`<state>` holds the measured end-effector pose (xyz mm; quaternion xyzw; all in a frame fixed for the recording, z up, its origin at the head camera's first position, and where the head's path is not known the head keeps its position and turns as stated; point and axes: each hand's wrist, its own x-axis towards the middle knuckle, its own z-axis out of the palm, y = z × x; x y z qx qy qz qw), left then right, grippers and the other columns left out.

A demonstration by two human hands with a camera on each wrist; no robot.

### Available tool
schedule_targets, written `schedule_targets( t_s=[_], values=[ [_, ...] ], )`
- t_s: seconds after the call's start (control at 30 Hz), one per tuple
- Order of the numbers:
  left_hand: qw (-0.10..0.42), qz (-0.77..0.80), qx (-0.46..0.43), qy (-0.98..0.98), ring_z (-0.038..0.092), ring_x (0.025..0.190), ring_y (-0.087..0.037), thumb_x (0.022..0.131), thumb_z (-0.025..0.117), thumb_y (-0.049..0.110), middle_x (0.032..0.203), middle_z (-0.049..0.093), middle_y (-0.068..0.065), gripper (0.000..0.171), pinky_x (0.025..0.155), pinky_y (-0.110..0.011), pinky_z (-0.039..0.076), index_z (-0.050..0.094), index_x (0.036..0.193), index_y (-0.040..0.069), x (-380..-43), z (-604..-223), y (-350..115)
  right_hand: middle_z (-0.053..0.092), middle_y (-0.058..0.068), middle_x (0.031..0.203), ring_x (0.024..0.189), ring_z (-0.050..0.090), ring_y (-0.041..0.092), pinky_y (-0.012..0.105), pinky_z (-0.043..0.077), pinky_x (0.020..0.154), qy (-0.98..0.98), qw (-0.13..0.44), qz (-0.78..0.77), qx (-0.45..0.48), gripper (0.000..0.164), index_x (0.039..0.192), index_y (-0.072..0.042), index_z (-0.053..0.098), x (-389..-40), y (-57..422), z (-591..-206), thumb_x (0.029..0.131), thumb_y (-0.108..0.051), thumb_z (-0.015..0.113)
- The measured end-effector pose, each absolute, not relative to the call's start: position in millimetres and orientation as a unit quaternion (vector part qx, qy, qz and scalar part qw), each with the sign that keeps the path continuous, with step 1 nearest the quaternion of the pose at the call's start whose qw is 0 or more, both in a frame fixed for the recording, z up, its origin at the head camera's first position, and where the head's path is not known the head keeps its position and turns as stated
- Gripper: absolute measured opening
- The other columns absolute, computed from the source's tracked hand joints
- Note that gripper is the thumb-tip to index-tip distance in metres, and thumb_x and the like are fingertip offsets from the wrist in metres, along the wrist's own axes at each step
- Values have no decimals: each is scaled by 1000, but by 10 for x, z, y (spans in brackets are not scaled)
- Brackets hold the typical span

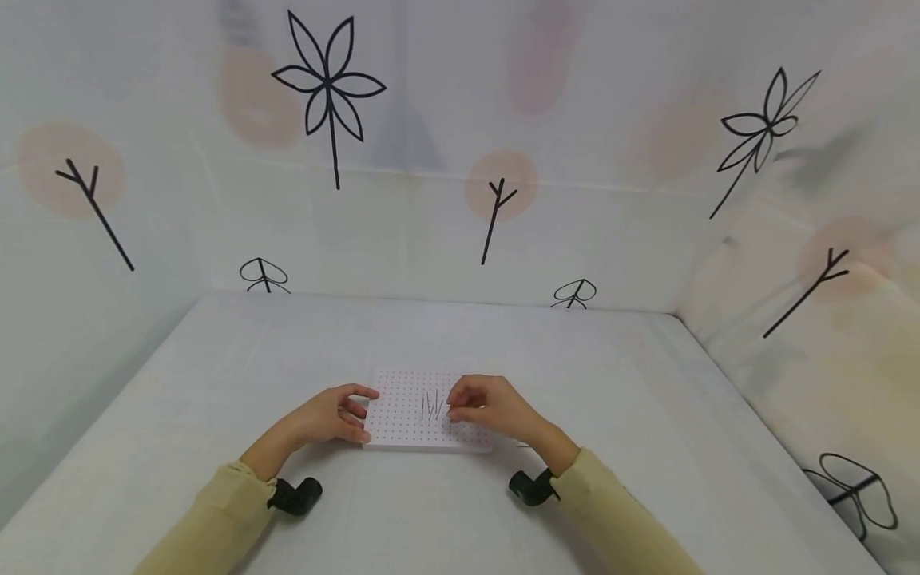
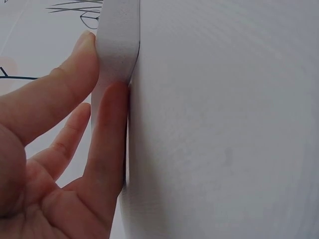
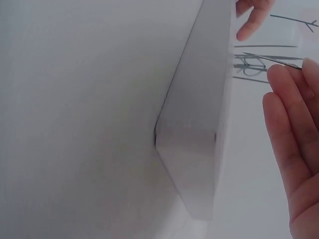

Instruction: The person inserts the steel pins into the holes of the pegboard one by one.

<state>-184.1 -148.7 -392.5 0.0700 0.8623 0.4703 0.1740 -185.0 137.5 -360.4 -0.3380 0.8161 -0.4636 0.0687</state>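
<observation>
A white board (image 1: pixel 402 441) with rows of small holes lies on the table. Several thin dark needles (image 1: pixel 429 406) stand up from it, some leaning. My left hand (image 1: pixel 332 414) rests against the board's left edge, thumb near the front corner; in the left wrist view its fingers (image 2: pixel 107 134) look fairly straight beside the edge. My right hand (image 1: pixel 491 406) is above the board's right half, pinching a thin needle (image 3: pixel 271 60) between thumb and fingertips. In the head view, that hand covers part of the board, and the needle's lower end is too fine to place exactly.
Another thin dark piece (image 1: pixel 523 445) shows on the white table (image 1: pixel 402 519), just right of the board. A black wrist camera (image 1: pixel 296 497) sits below the left wrist and another (image 1: pixel 532 487) below the right. Printed cloth walls (image 1: pixel 402 231) surround the table at the back and sides.
</observation>
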Motion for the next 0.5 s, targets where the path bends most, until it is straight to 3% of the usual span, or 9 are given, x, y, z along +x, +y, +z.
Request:
schedule_targets(
  t_s=[0.27,0.5],
  values=[
    [176,469,68,862,58,80,-18,68,82,4,96,56,-10,63,71,-33,49,53,125,6,-1843,-3927,-1488,66,4,84,75,63,13,26,50,72,807,79,-480,-335,8,90,-4,65,-1943,1302,-3792,83,-4,69],
    [177,468,70,863,58,80,-18,69,81,4,96,56,-9,63,71,-33,49,53,125,5,-1846,-3922,-1488,66,0,82,74,61,9,26,50,74,802,54,-466,-369,5,87,-5,67,-1944,1220,-3795,83,-4,69]
  ],
)
